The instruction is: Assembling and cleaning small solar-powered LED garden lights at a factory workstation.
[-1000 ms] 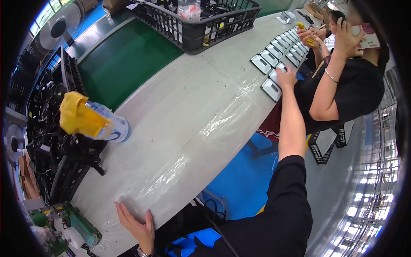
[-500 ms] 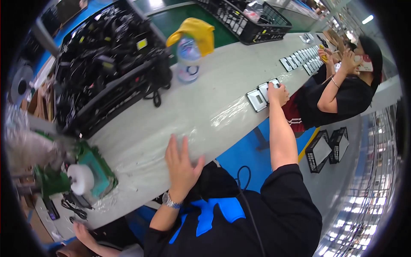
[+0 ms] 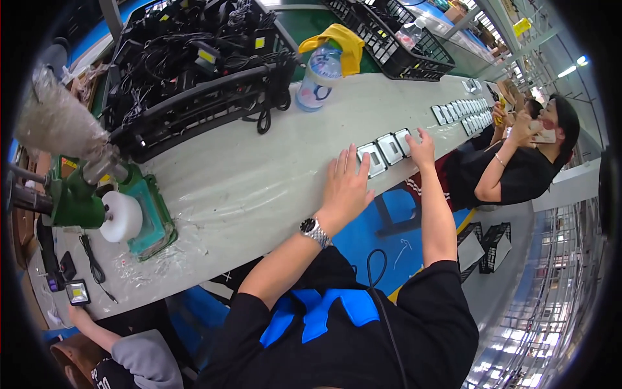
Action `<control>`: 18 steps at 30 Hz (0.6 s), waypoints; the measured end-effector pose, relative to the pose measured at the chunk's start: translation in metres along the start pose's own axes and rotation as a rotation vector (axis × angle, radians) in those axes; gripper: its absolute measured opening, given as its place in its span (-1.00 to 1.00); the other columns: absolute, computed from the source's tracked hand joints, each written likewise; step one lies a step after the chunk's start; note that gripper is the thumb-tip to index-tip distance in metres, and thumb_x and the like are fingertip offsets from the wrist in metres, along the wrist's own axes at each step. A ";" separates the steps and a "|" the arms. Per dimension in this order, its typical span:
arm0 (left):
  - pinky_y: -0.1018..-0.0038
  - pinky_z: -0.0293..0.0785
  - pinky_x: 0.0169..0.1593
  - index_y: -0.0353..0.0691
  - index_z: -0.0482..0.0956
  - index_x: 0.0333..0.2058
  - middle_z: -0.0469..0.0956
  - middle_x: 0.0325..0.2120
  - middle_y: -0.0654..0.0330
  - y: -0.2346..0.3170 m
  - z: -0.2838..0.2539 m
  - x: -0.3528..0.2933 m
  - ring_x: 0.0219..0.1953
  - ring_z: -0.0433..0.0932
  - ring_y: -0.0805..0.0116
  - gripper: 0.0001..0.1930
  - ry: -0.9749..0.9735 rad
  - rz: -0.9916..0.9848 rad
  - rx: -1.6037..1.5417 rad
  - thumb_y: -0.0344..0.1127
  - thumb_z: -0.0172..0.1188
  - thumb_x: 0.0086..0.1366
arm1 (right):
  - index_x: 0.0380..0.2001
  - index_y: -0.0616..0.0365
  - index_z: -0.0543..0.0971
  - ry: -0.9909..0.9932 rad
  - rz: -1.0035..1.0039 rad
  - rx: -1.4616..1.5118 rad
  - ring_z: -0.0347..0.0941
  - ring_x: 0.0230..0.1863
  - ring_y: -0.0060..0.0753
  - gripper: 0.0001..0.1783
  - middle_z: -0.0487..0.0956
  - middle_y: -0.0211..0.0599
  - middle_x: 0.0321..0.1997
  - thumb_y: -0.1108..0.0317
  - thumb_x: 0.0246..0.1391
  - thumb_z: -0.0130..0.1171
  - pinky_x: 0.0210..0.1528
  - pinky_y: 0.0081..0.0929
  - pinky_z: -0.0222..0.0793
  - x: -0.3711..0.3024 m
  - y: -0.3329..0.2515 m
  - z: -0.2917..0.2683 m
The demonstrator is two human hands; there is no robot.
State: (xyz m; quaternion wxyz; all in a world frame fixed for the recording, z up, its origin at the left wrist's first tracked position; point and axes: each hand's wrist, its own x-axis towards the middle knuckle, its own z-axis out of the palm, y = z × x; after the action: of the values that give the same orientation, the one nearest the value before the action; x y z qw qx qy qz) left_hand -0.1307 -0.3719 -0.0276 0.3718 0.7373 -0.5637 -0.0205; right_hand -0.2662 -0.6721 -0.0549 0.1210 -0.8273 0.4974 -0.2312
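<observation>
Three small flat rectangular pieces (image 3: 390, 149), silver inside with dark rims and a square opening in the middle, lie side by side in a short row on the table. My left hand (image 3: 343, 198), a metal watch on its wrist, is stretched flat at the row's left end, fingertips by the leftmost piece (image 3: 373, 161). At the other end, my right hand (image 3: 423, 152) has its fingers apart, with the thumb side against or very near the rightmost piece (image 3: 403, 141). Neither hand grips anything.
A black crate (image 3: 194, 110) of cables stands at the back left. Near it are a plastic bottle (image 3: 317, 78) under a yellow cloth (image 3: 340, 45) and a green machine (image 3: 152, 217). Co-workers sit at both ends; more silver pieces (image 3: 461, 110) lie at right.
My left hand has moved right and forward to the row. My right hand has gone from gripping over the row to open fingers at its right end. The view has shifted.
</observation>
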 end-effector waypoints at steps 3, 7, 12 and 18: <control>0.10 0.09 0.28 -0.26 0.22 0.22 0.11 0.24 -0.19 0.000 0.024 0.026 0.27 0.14 -0.06 -0.20 -0.009 0.035 0.060 -0.05 0.32 0.06 | 0.02 0.27 0.50 0.032 -0.037 0.050 0.48 0.00 -0.02 -0.35 0.54 0.08 -0.02 0.02 -0.05 0.28 0.04 -0.23 0.38 0.017 0.025 -0.003; 0.08 0.10 0.28 -0.22 0.26 0.20 0.16 0.24 -0.17 -0.018 0.039 0.041 0.28 0.18 -0.03 -0.21 -0.025 0.049 0.131 -0.01 0.32 0.04 | -0.06 0.27 0.54 -0.331 -0.084 0.251 0.54 -0.14 -0.17 -0.48 0.60 -0.03 -0.15 0.10 0.01 0.25 -0.08 -0.34 0.44 -0.007 -0.008 -0.001; 0.12 0.22 0.19 -0.29 0.28 0.17 0.32 0.11 -0.14 -0.046 0.009 0.017 0.16 0.30 -0.05 -0.25 -0.070 0.107 0.165 -0.04 0.31 0.06 | -0.10 0.30 0.54 -0.328 -0.224 0.357 0.54 -0.28 -0.26 -0.52 0.57 -0.08 -0.22 0.16 0.01 0.27 -0.22 -0.38 0.46 -0.065 -0.068 0.001; 0.13 0.26 0.14 -0.31 0.29 0.17 0.33 0.07 -0.13 -0.050 -0.069 -0.061 0.09 0.33 -0.09 -0.19 -0.158 -0.112 0.261 -0.16 0.40 -0.05 | -0.17 0.28 0.53 -0.416 -0.528 0.484 0.50 -0.33 -0.01 -0.59 0.51 -0.02 -0.29 0.21 -0.03 0.28 -0.25 -0.28 0.47 -0.127 -0.134 0.016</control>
State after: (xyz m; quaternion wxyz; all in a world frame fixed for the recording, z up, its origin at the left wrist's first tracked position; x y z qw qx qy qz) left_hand -0.0807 -0.2798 -0.0301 0.2255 0.8056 -0.5473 -0.0259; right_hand -0.2058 -0.4973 -0.0442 0.3464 -0.9032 0.1646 -0.1925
